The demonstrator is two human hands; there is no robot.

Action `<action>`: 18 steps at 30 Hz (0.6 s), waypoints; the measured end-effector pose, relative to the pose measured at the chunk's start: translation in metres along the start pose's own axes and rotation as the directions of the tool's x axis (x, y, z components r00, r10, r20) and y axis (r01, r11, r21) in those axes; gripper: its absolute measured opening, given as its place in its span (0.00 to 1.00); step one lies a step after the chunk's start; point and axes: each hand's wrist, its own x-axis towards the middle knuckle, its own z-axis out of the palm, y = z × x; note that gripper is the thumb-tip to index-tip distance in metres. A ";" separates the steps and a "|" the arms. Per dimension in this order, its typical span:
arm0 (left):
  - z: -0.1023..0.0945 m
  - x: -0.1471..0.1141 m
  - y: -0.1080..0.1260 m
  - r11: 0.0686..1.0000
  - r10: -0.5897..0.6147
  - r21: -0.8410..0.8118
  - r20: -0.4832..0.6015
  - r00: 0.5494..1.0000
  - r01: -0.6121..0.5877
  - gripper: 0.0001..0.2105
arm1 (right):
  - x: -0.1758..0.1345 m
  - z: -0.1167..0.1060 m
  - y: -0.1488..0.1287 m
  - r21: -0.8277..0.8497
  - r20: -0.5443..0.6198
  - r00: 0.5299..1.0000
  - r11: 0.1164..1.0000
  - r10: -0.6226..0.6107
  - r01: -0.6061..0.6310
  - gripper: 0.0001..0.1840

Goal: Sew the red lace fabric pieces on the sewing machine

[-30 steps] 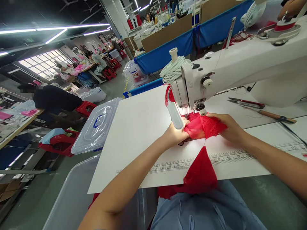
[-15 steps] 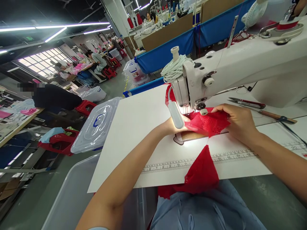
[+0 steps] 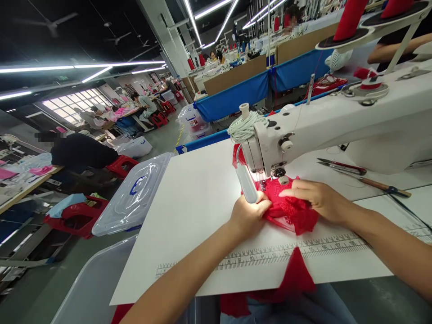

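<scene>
Red lace fabric lies bunched under the needle end of a white sewing machine. My left hand is closed on its left edge, thumb and fingers pinching just below the small lamp. On the right side, my right hand grips the fabric, its forefinger stretched over the lace toward the needle; its thumb is mostly hidden. Another piece of red fabric hangs over the table's front edge into my lap.
Thread snips and a wooden-handled tool lie right of the fabric. A ruler strip runs along the white tabletop. Clear plastic bins with a lid stand at left. Red thread cones are above; several people sit farther off.
The view has tilted upward. My left hand now shows below the lamp, pinching the fabric edge. My right forefinger has moved onto the lace, and the fabric is more bunched.
</scene>
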 end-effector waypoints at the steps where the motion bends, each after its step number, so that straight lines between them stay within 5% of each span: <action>1: 0.002 -0.003 0.000 0.998 0.024 0.054 -0.012 1.000 -0.024 0.07 | -0.001 0.002 0.000 -0.078 0.019 0.999 0.997 -0.026 0.027 0.17; 7: 0.011 -0.013 0.004 0.962 0.130 0.249 -0.043 0.991 -0.115 0.13 | -0.002 0.014 -0.003 -0.277 -0.018 0.982 0.945 -0.186 0.173 0.15; 12: -0.013 -0.016 0.014 0.953 0.183 0.246 0.004 0.983 -0.179 0.12 | -0.003 0.021 0.003 -0.273 -0.008 0.981 0.944 -0.195 0.185 0.14; 18: -0.038 -0.018 0.017 0.958 0.122 0.241 0.145 0.982 -0.154 0.34 | -0.005 0.024 0.003 -0.293 0.006 0.986 0.943 -0.166 0.160 0.14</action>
